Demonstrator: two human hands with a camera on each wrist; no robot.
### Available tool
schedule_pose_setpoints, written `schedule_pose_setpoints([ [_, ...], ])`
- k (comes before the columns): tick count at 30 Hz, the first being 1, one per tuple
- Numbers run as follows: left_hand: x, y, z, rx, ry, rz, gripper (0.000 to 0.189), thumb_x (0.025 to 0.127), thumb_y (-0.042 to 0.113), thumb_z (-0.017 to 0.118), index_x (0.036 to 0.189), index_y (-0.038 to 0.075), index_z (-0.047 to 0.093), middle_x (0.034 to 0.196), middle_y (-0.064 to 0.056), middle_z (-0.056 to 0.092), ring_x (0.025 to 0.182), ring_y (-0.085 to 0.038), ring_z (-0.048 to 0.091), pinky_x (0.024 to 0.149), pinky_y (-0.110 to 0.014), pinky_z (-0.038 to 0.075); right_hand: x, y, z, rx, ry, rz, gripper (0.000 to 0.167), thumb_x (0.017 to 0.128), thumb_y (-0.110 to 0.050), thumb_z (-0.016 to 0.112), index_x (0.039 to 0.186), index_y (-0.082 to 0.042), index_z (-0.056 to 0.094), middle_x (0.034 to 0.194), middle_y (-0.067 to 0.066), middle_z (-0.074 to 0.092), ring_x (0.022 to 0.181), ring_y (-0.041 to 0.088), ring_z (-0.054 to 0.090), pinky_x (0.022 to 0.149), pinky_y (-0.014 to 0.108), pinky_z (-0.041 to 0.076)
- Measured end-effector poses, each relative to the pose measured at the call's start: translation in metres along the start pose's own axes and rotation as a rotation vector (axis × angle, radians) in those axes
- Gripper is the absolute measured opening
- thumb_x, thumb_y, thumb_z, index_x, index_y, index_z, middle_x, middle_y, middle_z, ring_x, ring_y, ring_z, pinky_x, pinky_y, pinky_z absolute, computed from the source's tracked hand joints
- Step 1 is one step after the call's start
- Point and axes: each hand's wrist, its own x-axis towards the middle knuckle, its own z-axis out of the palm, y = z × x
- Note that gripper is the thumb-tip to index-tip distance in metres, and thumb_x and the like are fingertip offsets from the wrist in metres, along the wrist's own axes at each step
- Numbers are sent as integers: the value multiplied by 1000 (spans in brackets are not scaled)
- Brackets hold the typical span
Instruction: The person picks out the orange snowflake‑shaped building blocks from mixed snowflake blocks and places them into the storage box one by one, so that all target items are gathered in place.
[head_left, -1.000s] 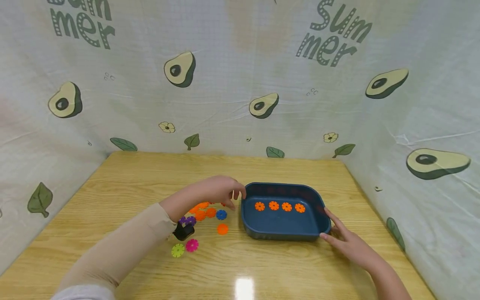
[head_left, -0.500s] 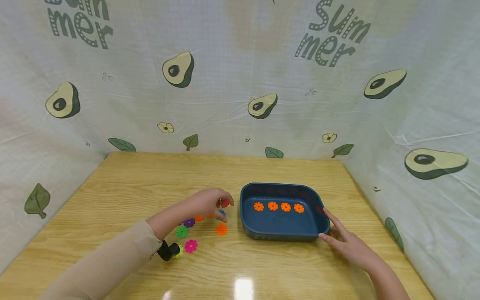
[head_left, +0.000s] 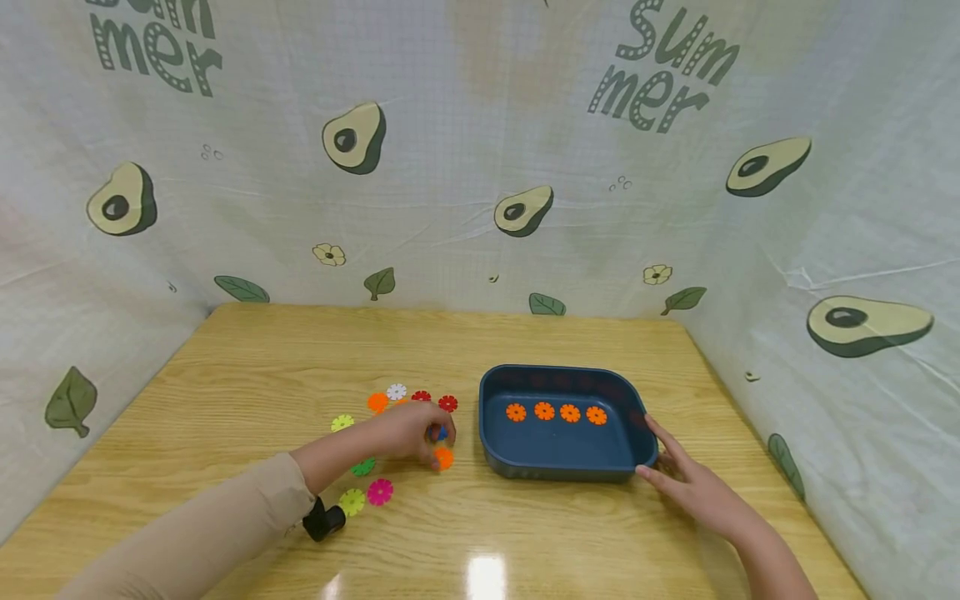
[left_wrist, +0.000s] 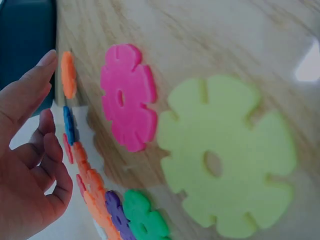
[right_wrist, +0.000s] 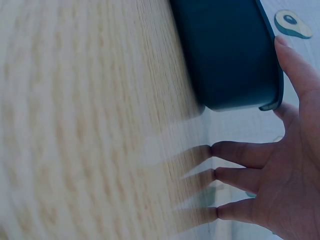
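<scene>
Since a second ago the left hand point(head_left: 411, 432) has come away from the box point(head_left: 562, 473) to a loose orange disc point(head_left: 446, 459), which lies on the table point(head_left: 570, 542) at its thumb tip; whether they touch, the views cannot tell. That hand's thumb and fingers stand apart, a blue disc point(head_left: 442, 433) showing within their curve. Red discs point(head_left: 448, 403) lie just beyond, and a pink disc point(head_left: 380, 492) nearer the body. Between the hands, four orange discs point(head_left: 544, 411) sit inside the box, whose corner the right hand point(head_left: 705, 497) touches with spread thumb and finger.
</scene>
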Motion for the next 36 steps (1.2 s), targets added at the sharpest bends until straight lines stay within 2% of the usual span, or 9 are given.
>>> schedule_pose_setpoints([
  [11,0,-4,5,-39,-55,7,29,69,12,90,87,14,68,72,1,52,66,-7,44,62,-23,43,0,1,0,0,3,-9,80,99,-43,56,157,-32,2,142,39,35,130,51,37,92,67,37],
  [18,0,0,4,-30,-70,-4,28,69,10,89,84,14,66,74,4,51,69,-8,45,64,-24,43,0,2,0,-9,-1,-7,80,99,-43,55,157,-34,1,143,39,33,131,52,36,91,67,38],
  [25,-1,7,2,4,-67,14,30,69,12,90,84,16,64,78,6,54,73,-10,48,67,-23,45,0,2,-1,-11,6,-21,79,99,-42,55,157,-33,2,143,39,34,130,52,36,91,67,38],
  [36,-3,5,5,1,-52,12,31,69,11,90,84,18,63,76,7,55,71,-8,50,65,-24,46,0,0,-2,-12,4,-28,79,99,-43,54,157,-32,1,146,38,30,132,54,34,91,70,36],
])
